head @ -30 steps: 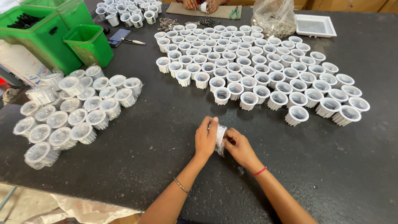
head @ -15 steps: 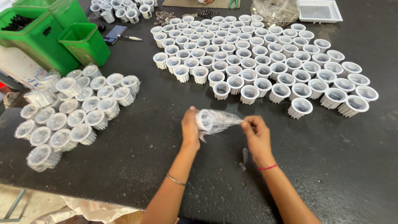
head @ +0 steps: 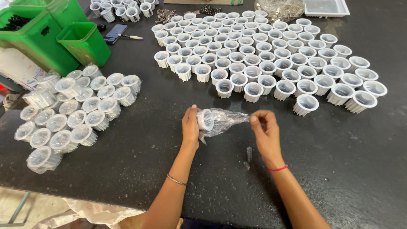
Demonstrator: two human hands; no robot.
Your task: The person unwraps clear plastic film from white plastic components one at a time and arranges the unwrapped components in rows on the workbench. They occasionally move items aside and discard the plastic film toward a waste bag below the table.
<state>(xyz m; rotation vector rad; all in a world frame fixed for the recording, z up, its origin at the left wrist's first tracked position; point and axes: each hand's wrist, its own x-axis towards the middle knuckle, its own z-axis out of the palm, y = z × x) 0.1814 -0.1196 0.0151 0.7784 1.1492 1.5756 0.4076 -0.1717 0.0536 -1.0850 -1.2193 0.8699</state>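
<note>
A white ribbed cup (head: pixel 206 119) sits inside a clear plastic bag (head: pixel 222 121), held just above the dark bench (head: pixel 127 157) between the two hands. The left hand (head: pixel 190 125) is closed around the cup end, thumb over the top and fingers behind, so the cup's open mouth faces the camera and slightly left. The right hand (head: pixel 263 127) pinches the bag's loose tail with thumb and forefinger, its other fingers curled in. The bagged cup's long axis runs left to right, almost level, with the tail drawn out narrow toward the right hand; the cup itself lies nearer the left hand, touching it, while the right hand meets only film. Bagged cups (head: pixel 76 110) are grouped well to the left, bare cups (head: pixel 263 55) spread across the far side (both well apart from the hands). A small clear piece (head: pixel 249 153) lies on the bench just below the right hand; what it is cannot be made out. The left palm and the cup's base are hidden.
</note>
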